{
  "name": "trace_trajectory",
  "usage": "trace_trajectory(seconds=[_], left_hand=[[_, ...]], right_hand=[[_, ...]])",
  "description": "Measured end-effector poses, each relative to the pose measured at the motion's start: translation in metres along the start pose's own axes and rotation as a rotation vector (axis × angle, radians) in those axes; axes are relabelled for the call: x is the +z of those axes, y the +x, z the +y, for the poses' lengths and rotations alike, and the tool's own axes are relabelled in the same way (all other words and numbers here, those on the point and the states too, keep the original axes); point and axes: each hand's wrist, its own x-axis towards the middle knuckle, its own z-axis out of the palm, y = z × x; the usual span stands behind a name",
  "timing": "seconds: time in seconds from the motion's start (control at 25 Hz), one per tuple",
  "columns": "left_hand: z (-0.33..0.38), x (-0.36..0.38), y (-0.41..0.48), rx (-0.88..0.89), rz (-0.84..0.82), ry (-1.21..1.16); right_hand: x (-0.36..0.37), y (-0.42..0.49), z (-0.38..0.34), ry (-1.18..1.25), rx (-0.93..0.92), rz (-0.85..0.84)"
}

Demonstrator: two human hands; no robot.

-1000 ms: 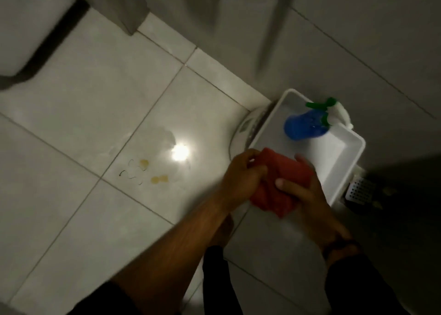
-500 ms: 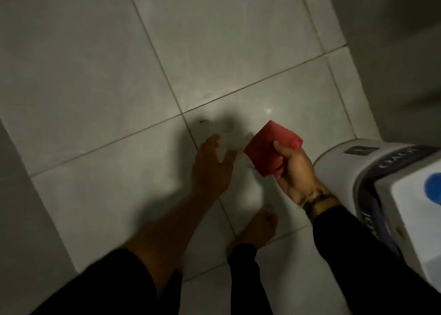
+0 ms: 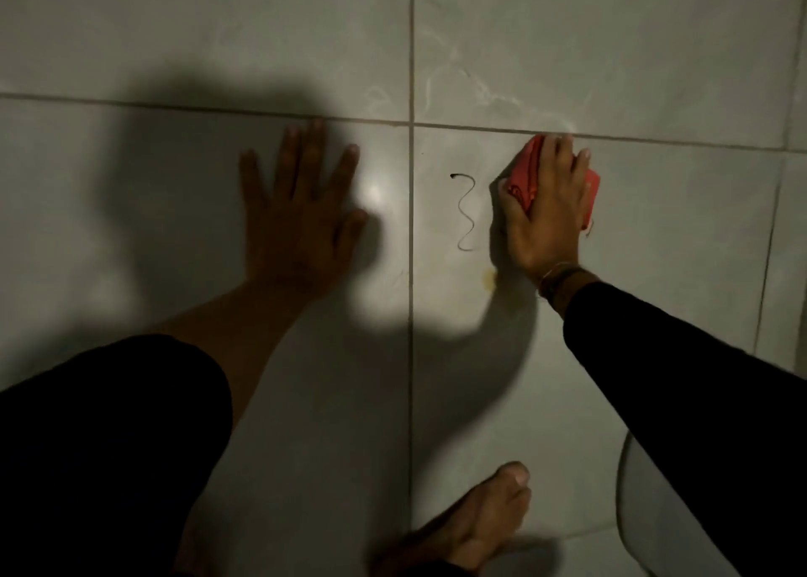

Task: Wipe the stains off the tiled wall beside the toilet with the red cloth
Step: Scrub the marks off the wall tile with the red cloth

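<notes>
My right hand (image 3: 546,209) presses the red cloth (image 3: 526,179) flat against a pale grey tile (image 3: 655,235); the cloth shows at the hand's left side and right edge. Just left of it runs a black squiggly mark (image 3: 465,211). A yellowish stain (image 3: 489,278) sits below the mark, near my wrist. My left hand (image 3: 301,209) lies flat with fingers spread on the neighbouring tile, holding nothing. Faint whitish smears (image 3: 471,91) cross the tile above the cloth.
A bare foot (image 3: 476,528) stands at the bottom centre. A white rounded object (image 3: 629,515) shows at the bottom right, partly behind my right sleeve. Dark shadows of my arms and head fall over the tiles at left.
The view swung away from the white tub and spray bottle. My left hand let go of the cloth and went flat on the tile. My right hand pressed the cloth beside the black mark.
</notes>
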Motion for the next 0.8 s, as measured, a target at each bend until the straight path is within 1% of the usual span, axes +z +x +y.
trace_trajectory(seconds=[0.12, 0.16, 0.2, 0.24, 0.28, 0.32, 0.4, 0.44, 0.48, 0.52, 0.6, 0.64, 0.68, 0.72, 0.76, 0.8], left_hand=[[-0.002, 0.008, 0.001, 0.015, 0.074, 0.009], [0.000, 0.009, 0.002, 0.024, 0.082, 0.014], [0.000, 0.010, 0.004, 0.031, 0.081, 0.014], [-0.001, 0.010, 0.005, 0.028, 0.077, 0.015], [-0.003, 0.009, 0.004, 0.016, 0.073, 0.009], [-0.003, 0.009, 0.004, 0.006, 0.070, 0.003], [-0.004, 0.009, 0.004, 0.006, 0.071, 0.006], [-0.004, 0.009, 0.004, 0.014, 0.072, 0.015], [-0.005, 0.011, 0.003, 0.021, 0.075, 0.024], [-0.005, 0.012, 0.002, 0.025, 0.077, 0.028], [-0.004, 0.015, 0.000, 0.024, 0.082, 0.039], [-0.003, 0.016, 0.001, 0.024, 0.088, 0.042], [-0.003, 0.016, 0.002, 0.021, 0.092, 0.038], [-0.003, 0.016, 0.003, 0.017, 0.092, 0.025], [-0.004, 0.016, 0.003, 0.011, 0.088, 0.008], [-0.004, 0.015, 0.003, 0.005, 0.084, -0.003]], right_hand=[[0.013, 0.026, -0.024, 0.015, -0.004, 0.107], [0.018, 0.036, -0.040, -0.003, -0.048, 0.125], [0.027, 0.035, -0.058, -0.035, -0.139, 0.130], [0.038, 0.024, -0.072, -0.074, -0.259, 0.117], [0.049, -0.003, -0.078, -0.108, -0.358, 0.067], [0.057, -0.037, -0.076, -0.163, -0.400, -0.025], [0.055, -0.099, -0.046, -0.325, -0.386, -0.155], [0.047, -0.105, -0.028, -0.333, -0.351, -0.176], [0.039, -0.093, -0.017, -0.269, -0.297, -0.149], [0.033, -0.068, -0.017, -0.175, -0.223, -0.079], [0.029, 0.002, -0.043, -0.047, -0.100, 0.114], [0.031, 0.027, -0.062, -0.052, -0.115, 0.168], [0.041, 0.035, -0.081, -0.091, -0.196, 0.200], [0.054, 0.024, -0.093, -0.140, -0.296, 0.188], [0.068, -0.005, -0.096, -0.157, -0.381, 0.131], [0.075, -0.048, -0.090, -0.194, -0.420, 0.029]])
